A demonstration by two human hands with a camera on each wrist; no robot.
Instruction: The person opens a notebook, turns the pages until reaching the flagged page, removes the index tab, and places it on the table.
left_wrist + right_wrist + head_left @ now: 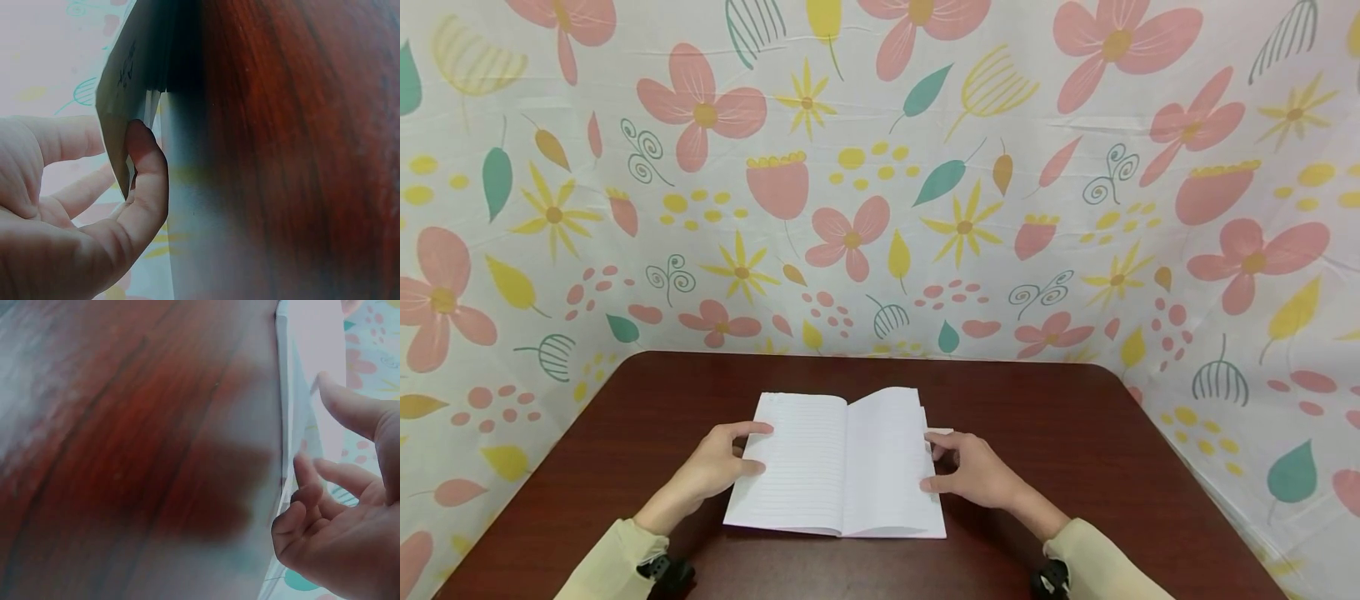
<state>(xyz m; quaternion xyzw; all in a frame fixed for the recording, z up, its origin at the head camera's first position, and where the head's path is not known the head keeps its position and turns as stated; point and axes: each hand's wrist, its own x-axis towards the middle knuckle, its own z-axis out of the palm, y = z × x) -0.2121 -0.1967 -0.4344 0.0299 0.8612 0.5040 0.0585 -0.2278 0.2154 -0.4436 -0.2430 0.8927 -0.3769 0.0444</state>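
An open notebook (801, 467) with lined pages lies on the dark wooden table, its right-hand page (883, 467) bulging upward. My left hand (711, 462) grips the notebook's left edge. In the left wrist view, fingers of the left hand (87, 200) wrap that edge from both sides, and dark handwriting shows on the tan surface of the notebook (122, 81). At the right edge, my right hand (977, 471) has its thumb and index finger spread at the page margin. The right wrist view shows its thumb (350, 409) extended and other fingers loosely bent beside the notebook (283, 375).
The brown table (1015, 400) extends around the notebook on every side. Behind it hangs a white cloth (895, 317) printed with flowers and leaves. A dark band (666, 575) sits on each wrist, below light sleeves.
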